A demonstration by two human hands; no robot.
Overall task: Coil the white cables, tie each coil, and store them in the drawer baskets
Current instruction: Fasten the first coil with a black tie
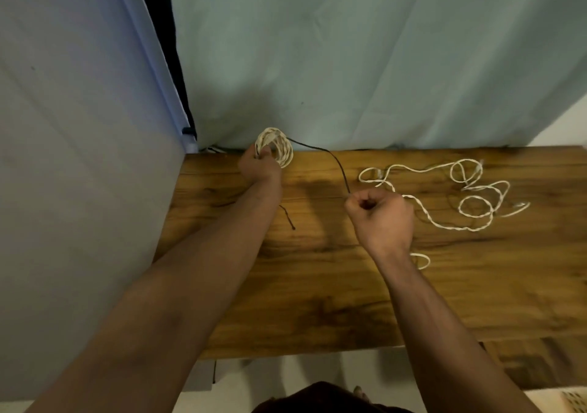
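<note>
Coil [275, 146] of white cable sits up at the far left of the wooden worktop [317, 301], pinched upright in the left hand [259, 166], whose fingers are clamped on its near edge. A thin dark string [330, 155] runs from the coil's top across to the right hand [381, 215], which is balled into a fist around the string's end and holds it taut. One short dark tail [287, 217] hangs below the left wrist. To the right, a second white cable [470, 196] lies loose and looped on the worktop, well apart from the coil.

This looks like the tying step for the first coil. Next, I would guess, the string must be wrapped round the coil and knotted while the left hand keeps the loops from springing apart. No drawer baskets can be clearly made out from here.
</note>
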